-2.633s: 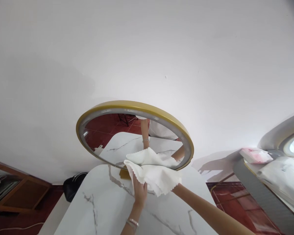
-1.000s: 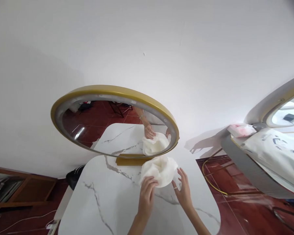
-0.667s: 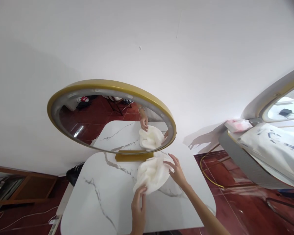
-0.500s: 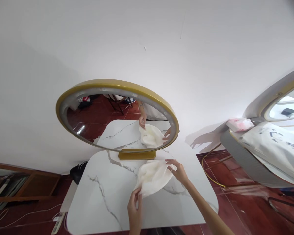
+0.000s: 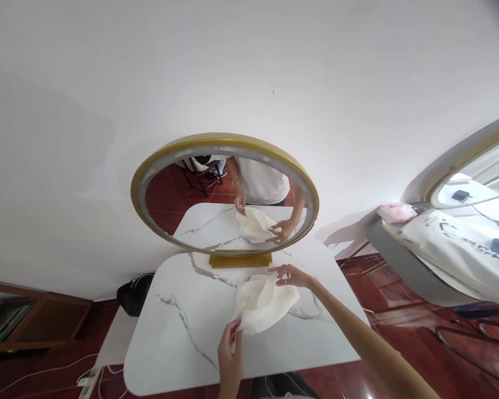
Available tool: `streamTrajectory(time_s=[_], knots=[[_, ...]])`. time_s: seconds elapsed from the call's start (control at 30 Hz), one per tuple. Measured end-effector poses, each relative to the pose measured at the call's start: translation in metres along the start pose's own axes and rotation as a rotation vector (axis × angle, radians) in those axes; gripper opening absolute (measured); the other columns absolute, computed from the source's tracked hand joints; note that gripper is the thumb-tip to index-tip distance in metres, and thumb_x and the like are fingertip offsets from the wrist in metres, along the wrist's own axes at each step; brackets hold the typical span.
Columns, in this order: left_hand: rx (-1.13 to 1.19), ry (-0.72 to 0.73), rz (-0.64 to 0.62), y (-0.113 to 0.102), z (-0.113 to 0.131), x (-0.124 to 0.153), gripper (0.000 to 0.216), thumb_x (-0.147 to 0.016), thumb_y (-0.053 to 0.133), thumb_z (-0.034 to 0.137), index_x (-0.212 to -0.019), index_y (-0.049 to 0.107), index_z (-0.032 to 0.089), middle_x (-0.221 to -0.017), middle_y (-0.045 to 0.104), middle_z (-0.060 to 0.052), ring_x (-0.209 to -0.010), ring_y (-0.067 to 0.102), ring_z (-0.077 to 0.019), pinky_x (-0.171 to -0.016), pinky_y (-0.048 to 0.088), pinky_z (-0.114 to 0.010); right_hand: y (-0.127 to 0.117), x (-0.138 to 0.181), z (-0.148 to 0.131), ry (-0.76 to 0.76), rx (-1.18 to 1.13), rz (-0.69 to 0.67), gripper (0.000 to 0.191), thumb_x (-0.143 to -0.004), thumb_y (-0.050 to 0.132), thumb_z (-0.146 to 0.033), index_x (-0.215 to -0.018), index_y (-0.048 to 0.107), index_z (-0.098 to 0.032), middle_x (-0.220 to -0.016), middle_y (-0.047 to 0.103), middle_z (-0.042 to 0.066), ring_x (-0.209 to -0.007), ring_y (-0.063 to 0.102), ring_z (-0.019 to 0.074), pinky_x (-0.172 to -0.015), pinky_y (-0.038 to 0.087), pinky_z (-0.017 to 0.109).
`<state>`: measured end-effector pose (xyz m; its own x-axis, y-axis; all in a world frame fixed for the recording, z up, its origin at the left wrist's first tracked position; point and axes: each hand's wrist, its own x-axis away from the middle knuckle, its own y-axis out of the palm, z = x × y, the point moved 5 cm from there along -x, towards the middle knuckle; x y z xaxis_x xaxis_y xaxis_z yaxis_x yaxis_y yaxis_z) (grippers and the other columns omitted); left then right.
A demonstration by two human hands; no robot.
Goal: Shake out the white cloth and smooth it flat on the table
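A thin, soft white cloth (image 5: 264, 307), loosely creased, is over the marble-patterned white table (image 5: 170, 343) in front of the mirror. My left hand (image 5: 230, 352) pinches its near left corner between thumb and fingers. At the cloth's far edge, my right hand (image 5: 291, 275) reaches in from the right with bent fingers holding the fabric; a ring shows on one finger. Both hands and the cloth are reflected in the round gold-framed mirror (image 5: 216, 216).
The mirror's gold base (image 5: 240, 259) stands at the table's back, against the white wall. To the right, another table carries a white printed bag (image 5: 453, 238), a pink-and-white packet (image 5: 396, 212) and a second mirror (image 5: 482, 177). A black bag (image 5: 135, 293) lies left, near a wooden cabinet (image 5: 54, 321).
My right hand has shifted left along the cloth's far edge, folding fabric inward. My left hand keeps its pinch. The view has turned slightly, and more of my body shows in the mirror.
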<state>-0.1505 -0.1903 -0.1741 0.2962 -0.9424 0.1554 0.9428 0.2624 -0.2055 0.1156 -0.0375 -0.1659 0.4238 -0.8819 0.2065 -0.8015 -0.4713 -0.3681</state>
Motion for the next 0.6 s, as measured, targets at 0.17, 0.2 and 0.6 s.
streamTrajectory(time_s=[0.17, 0.2, 0.6], knots=[[0.0, -0.007, -0.159, -0.013, -0.006, -0.01, 0.047, -0.078, 0.057, 0.056, -0.109, 0.061, 0.02, -0.109, 0.067, -0.01, -0.101, 0.064, -0.026, -0.087, 0.052, -0.036, 0.002, -0.009, -0.008, 0.11, 0.001, -0.049, 0.014, -0.058, 0.068, -0.02, -0.07, 0.075, -0.018, -0.068, 0.072, 0.004, -0.07, 0.067, 0.0207, -0.067, 0.052, 0.029], [-0.01, -0.004, -0.218, -0.014, -0.004, -0.014, 0.048, -0.08, 0.054, 0.054, -0.114, 0.058, 0.021, -0.113, 0.065, -0.011, -0.1, 0.064, -0.0252, -0.086, 0.052, -0.036, 0.001, -0.007, -0.01, 0.12, -0.003, -0.031, 0.014, -0.059, 0.065, -0.019, -0.069, 0.075, -0.018, -0.067, 0.072, 0.004, -0.069, 0.067, 0.0203, -0.066, 0.052, 0.029], [-0.694, 0.43, -0.834, 0.002, 0.059, -0.041, 0.038, -0.089, 0.044, 0.03, -0.126, 0.052, 0.035, -0.137, 0.05, -0.001, -0.124, 0.047, -0.0233, -0.104, 0.039, -0.042, -0.039, 0.072, -0.075, 0.04, 0.054, 0.249, 0.018, -0.072, 0.066, -0.036, -0.074, 0.073, -0.02, -0.073, 0.071, 0.002, -0.066, 0.06, 0.0159, -0.065, 0.047, 0.027]])
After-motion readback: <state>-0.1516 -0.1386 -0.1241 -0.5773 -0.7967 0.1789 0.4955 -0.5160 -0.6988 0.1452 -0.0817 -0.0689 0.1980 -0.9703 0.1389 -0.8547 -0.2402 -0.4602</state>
